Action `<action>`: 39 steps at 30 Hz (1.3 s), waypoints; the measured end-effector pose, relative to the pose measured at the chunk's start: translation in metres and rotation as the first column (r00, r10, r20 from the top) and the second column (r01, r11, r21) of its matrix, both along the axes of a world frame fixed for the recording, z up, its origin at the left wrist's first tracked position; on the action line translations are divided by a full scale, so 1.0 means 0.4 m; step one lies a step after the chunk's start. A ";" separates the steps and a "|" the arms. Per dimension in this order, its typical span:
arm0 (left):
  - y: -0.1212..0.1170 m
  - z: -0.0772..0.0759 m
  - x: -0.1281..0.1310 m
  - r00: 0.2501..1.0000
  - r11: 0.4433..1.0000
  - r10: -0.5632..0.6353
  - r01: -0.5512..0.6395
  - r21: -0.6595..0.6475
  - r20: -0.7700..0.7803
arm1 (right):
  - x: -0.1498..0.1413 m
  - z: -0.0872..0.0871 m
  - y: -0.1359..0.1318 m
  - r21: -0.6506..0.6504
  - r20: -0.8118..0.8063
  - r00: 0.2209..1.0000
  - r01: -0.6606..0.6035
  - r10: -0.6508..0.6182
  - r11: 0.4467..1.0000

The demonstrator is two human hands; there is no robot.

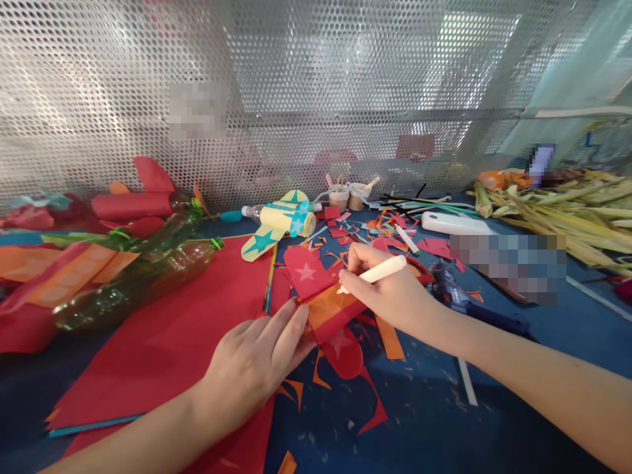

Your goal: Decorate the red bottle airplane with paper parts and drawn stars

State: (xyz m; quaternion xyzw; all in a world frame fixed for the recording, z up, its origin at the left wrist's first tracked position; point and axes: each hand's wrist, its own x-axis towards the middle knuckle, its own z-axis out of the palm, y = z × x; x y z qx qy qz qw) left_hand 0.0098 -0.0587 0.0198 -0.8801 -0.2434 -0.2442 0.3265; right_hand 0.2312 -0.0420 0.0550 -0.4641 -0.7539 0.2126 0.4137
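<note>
A toy plane (328, 311) of red and orange paper, with pale stars on its wings, is at the centre of the head view. My left hand (254, 349) grips its near left end, fingers over the top; the thumb side is partly hidden beneath. In my right hand (399, 297) is a white marker pen (382, 270), pinched between thumb and fingers. The pen's lower end meets or hovers just over the orange strip on the plane's body. My right fingers hide the plane's far end.
Red paper sheets (162, 342) lie at left, beside clear plastic bottles (143, 283). Behind stands a yellow plane with teal stars (281, 220). A dark blue glue gun (474, 306), a white box-like object (457, 224) and dry husks (548, 204) are at right. Paper scraps (372, 401) litter the table.
</note>
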 end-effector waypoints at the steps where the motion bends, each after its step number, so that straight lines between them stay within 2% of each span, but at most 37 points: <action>1: 0.000 0.001 0.000 1.000 1.000 -0.001 0.001 0.000 0.002 | -0.001 -0.004 0.002 -0.003 -0.011 1.000 -0.009 0.009 1.000; 7: 0.004 0.002 -0.001 1.000 1.000 -0.001 0.001 0.000 0.014 | -0.005 -0.003 -0.001 -0.049 -0.073 0.997 -0.025 0.022 0.998; 13: 0.004 -0.005 -0.003 1.000 1.000 -0.003 0.003 -0.002 0.013 | 0.004 0.071 -0.060 0.038 -0.192 0.979 -0.056 0.062 0.998; 17: 0.003 -0.005 -0.004 1.000 1.000 0.010 -0.010 -0.003 0.003 | 0.023 0.107 -0.064 0.113 -0.014 1.000 0.012 -0.011 0.993; 20: 0.003 -0.003 -0.003 1.000 1.000 0.007 -0.007 0.013 0.005 | 0.035 0.102 -0.037 0.045 0.130 0.991 -0.011 0.005 0.999; 24: 0.002 -0.001 -0.001 1.000 0.999 0.002 -0.002 0.033 0.005 | 0.040 0.078 -0.003 -0.075 0.169 0.986 0.006 0.006 0.997; 39: 0.004 0.004 0.001 1.000 1.000 0.007 -0.007 0.030 -0.017 | 0.040 0.063 0.006 -0.073 0.226 0.974 0.052 -0.034 0.996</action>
